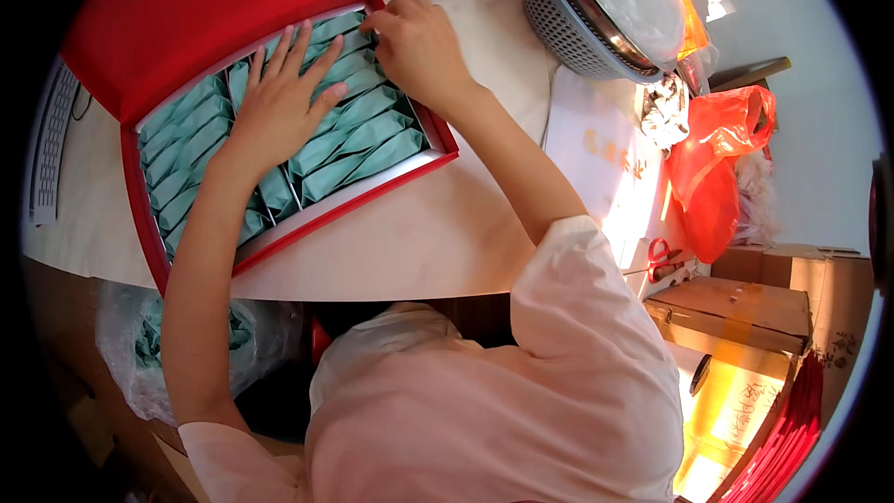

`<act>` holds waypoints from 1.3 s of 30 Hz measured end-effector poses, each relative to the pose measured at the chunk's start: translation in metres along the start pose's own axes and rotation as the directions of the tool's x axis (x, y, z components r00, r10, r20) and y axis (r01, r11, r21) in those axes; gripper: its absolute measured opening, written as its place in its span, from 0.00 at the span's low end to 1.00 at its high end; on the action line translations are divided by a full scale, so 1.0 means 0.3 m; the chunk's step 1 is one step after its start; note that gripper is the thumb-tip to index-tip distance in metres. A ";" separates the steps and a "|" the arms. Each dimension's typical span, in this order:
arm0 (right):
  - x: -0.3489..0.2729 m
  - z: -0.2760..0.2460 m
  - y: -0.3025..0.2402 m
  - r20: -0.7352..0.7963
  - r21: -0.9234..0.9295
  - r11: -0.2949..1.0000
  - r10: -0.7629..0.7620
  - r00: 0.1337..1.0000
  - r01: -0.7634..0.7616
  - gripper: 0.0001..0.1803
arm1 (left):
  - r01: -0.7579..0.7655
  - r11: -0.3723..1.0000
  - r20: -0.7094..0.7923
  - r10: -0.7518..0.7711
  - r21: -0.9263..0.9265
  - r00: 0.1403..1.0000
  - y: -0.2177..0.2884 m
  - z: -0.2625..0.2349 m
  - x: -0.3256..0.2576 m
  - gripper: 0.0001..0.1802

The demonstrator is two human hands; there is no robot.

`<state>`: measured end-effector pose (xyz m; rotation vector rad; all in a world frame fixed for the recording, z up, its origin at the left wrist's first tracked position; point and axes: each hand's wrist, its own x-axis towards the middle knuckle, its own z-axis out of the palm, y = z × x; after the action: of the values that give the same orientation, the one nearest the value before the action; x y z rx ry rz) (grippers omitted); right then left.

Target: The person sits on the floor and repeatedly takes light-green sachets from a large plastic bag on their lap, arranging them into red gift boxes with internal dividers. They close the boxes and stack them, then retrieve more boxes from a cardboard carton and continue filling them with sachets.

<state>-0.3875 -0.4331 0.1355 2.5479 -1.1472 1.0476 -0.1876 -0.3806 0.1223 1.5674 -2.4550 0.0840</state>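
Note:
A red gift box lies on the pale table with its red lid tipped back on the far side. Rows of green foil-like packets fill it, split by thin white dividers. Across the middle packets rests my left hand, fingers spread and palm down. My right hand is at the box's far right corner, its fingers curled in against the ends of the packets there. Whatever its fingertips pinch is hidden by the hand.
A grey perforated basket holding a metal bowl stands at the back right. Near it lie a white printed sheet, a red plastic bag and red-handled scissors. Below the table's left edge, a clear bag holds more green packets.

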 end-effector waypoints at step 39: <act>0.029 -0.170 -0.708 0.281 0.073 0.976 0.178 0.943 -0.206 0.16 | 0.223 0.259 0.081 -0.466 -0.940 0.881 -0.065 -0.333 -0.304 0.26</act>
<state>-0.2605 -0.2704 0.2075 2.7727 -1.4733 0.8272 -0.1171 -0.2910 0.1980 1.3025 -1.3246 -1.0221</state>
